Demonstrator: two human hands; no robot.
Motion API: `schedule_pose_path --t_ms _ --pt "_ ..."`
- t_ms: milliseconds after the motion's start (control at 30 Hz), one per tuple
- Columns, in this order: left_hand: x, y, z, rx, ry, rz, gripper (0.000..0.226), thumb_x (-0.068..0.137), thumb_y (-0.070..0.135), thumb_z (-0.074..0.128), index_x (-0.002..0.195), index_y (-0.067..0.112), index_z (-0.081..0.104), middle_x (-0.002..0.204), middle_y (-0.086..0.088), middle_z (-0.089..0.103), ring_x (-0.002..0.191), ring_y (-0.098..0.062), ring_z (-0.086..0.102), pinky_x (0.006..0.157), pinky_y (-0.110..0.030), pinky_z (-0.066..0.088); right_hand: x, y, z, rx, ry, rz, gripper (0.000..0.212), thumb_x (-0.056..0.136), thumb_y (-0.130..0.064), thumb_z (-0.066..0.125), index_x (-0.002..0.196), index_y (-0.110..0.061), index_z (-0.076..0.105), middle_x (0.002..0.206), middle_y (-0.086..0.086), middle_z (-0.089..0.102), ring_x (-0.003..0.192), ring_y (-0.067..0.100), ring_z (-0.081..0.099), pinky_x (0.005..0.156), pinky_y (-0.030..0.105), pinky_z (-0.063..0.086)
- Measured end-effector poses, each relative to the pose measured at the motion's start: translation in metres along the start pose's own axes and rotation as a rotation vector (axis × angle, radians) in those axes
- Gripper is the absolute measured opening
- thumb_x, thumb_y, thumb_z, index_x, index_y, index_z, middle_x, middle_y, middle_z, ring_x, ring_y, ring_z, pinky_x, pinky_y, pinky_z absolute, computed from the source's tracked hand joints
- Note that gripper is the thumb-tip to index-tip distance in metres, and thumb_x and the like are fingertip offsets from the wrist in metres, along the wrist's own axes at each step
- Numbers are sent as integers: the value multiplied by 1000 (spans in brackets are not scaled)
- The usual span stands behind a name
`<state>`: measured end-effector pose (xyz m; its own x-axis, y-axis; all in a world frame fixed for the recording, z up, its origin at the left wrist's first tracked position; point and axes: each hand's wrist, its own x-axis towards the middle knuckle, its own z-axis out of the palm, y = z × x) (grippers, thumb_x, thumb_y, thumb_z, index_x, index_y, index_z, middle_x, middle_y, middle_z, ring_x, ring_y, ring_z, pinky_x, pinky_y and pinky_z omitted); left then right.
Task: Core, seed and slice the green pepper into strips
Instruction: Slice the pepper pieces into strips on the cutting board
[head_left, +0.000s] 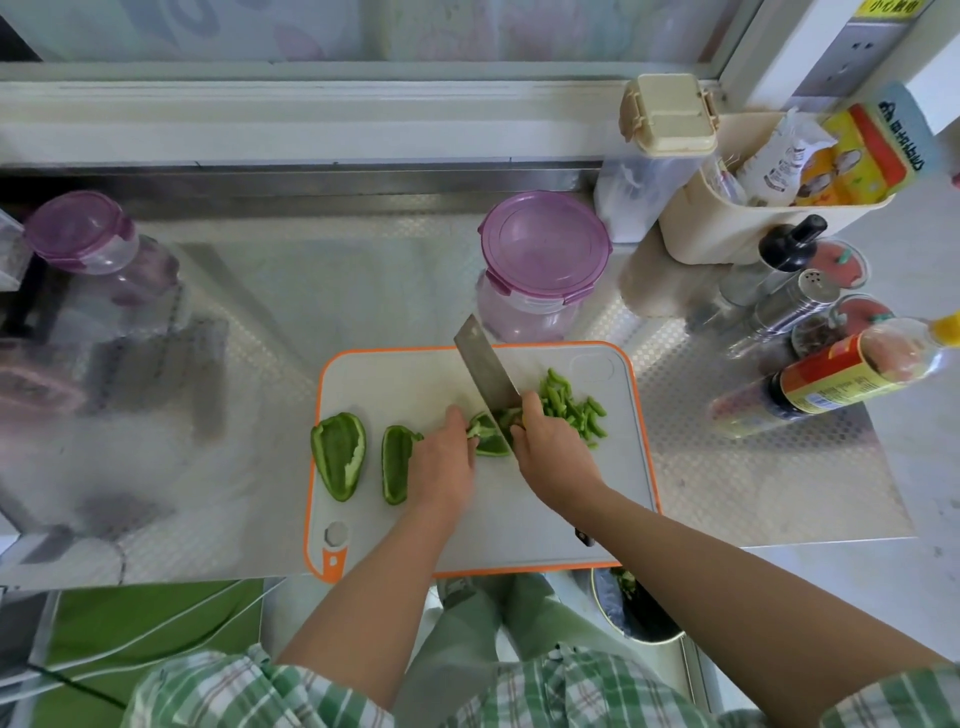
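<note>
On the white cutting board (415, 374) with an orange rim lie two green pepper pieces, hollow side up: one at the far left (338, 455) and one beside it (396, 462). My left hand (441, 462) presses a third pepper piece (488, 439) down on the board. My right hand (553, 447) grips the cleaver (485, 371), whose blade stands on that piece. Several cut green strips (571, 405) are piled just right of the blade.
A purple-lidded container (540, 260) stands just behind the board, another (88, 234) at the far left. Bottles and shakers (810, 358) crowd the right side, with a cream bin (727, 218) of packets behind. A bin (634, 608) sits below the counter edge.
</note>
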<state>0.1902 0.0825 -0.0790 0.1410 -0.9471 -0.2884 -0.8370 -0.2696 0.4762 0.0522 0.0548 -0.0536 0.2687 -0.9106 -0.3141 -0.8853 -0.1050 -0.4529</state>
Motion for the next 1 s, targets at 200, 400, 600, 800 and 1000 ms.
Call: schedule_pose_path --t_ms 200,400,600,800,1000 --pt "2 1 1 -7 12 -21 10 100 18 47 104 9 44 94 -16 66 88 -40 63 64 -40 43 -4 0 2 -18 -38 -14 22 100 -18 40 120 -11 34 78 8 56 72 34 58 56 39 43" --pt "2 0 1 -23 15 -27 8 99 17 48 102 10 44 94 -16 66 88 -41 62 63 -38 39 -6 -5 6 -90 -51 23 27 98 -8 40 123 -11 33 75 4 51 65 28 50 56 36 36" --pt "4 -1 1 -53 6 -42 8 99 18 48 100 11 45 94 -14 66 88 -39 62 66 -42 47 1 -13 12 -145 -76 50 24 94 -1 42 113 -12 34 76 3 50 64 27 50 55 36 37" --pt "3 -3 -1 -39 -17 -12 10 99 20 48 100 11 44 94 -15 66 89 -39 62 68 -42 46 4 -8 12 -90 -72 81 28 99 -10 41 126 -13 31 78 3 51 71 28 53 57 36 39" --pt "0 0 -1 2 -19 23 12 99 19 48 105 10 45 97 -15 66 91 -38 62 69 -41 43 7 -13 10 -144 -86 56 29 95 -1 43 120 -12 34 78 4 51 68 27 53 57 37 39"
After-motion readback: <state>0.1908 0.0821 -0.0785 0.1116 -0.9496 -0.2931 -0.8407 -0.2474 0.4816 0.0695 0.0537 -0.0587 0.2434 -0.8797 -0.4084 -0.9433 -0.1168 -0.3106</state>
